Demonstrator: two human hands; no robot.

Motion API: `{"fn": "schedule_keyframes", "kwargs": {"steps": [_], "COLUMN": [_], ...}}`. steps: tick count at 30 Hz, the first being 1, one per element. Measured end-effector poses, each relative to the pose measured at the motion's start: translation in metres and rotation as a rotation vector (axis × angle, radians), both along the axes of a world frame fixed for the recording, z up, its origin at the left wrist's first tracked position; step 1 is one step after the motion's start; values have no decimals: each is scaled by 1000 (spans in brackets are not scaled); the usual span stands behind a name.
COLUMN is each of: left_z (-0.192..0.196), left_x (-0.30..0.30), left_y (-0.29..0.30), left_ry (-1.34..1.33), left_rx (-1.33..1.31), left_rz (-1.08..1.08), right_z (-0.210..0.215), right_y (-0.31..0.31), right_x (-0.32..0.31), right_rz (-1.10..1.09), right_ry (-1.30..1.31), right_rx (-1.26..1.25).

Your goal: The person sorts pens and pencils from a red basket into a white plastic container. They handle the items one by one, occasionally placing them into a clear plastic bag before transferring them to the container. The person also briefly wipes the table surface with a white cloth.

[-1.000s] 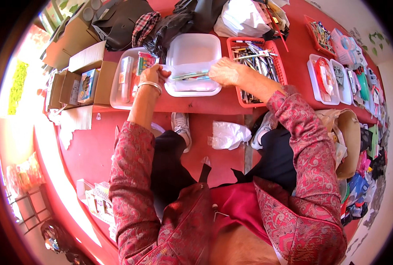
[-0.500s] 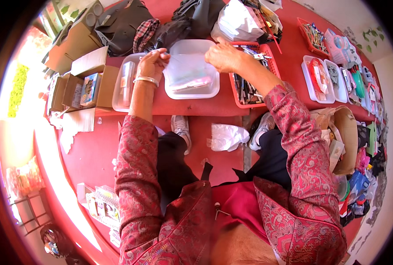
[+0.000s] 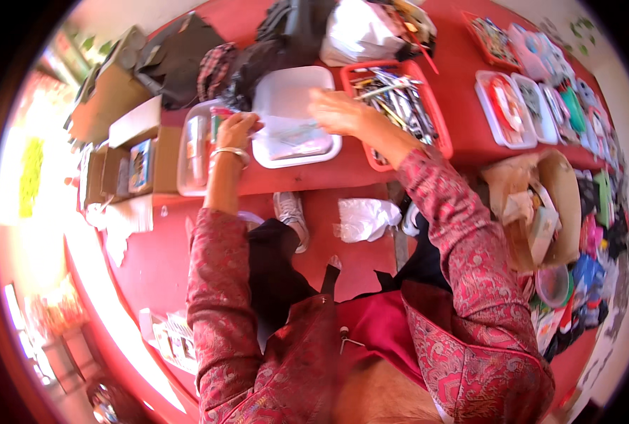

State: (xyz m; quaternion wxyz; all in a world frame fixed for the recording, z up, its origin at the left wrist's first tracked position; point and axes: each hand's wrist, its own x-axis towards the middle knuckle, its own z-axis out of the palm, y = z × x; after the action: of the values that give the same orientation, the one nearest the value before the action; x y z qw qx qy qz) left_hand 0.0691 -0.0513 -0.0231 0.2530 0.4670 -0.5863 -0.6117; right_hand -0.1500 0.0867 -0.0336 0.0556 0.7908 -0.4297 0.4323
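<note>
A red table [image 3: 342,173] crowded with boxes and trays runs across the upper part of the view, with a red floor below it. Near the table's front edge lies a shallow white tray [image 3: 293,116], and both hands work over it. The left hand [image 3: 238,131] sits at the tray's left rim, fingers curled around something small and pinkish that is too blurred to name; a bangle rings its wrist. The right hand [image 3: 337,112] rests palm down on the tray's right part, fingers spread loosely over a thin clear sheet [image 3: 289,134] lying in the tray; whether it grips the sheet I cannot tell. Just left of the tray stands a clear plastic tub [image 3: 194,145], and beyond that are cardboard boxes [image 3: 127,152]. Touching the tray's right side is a red basket [image 3: 406,106] full of pens and tools. Behind the tray are dark bags [image 3: 180,60] and a white plastic bag [image 3: 364,32]. Farther right sit lidded clear boxes [image 3: 505,109], and an open brown paper bag [image 3: 540,208] stands beyond the table's edge. On the floor lies crumpled white paper [image 3: 367,218], beside the person's shoe [image 3: 291,212].
</note>
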Motion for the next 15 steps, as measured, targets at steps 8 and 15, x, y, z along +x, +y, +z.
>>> {"fn": "schedule_keyframes", "kwargs": {"steps": [8,15], "left_z": [-18,6], "left_x": [3,-12], "left_y": [-13,-34], "left_ry": [249,1036], "left_rx": [77,-128], "left_rz": [248,-63], "right_z": [35,73], "right_y": [-27,-27], "right_x": [-11,-25], "right_rz": [-163,-238], "right_ry": [141,-330], "right_rx": [889,467]}}
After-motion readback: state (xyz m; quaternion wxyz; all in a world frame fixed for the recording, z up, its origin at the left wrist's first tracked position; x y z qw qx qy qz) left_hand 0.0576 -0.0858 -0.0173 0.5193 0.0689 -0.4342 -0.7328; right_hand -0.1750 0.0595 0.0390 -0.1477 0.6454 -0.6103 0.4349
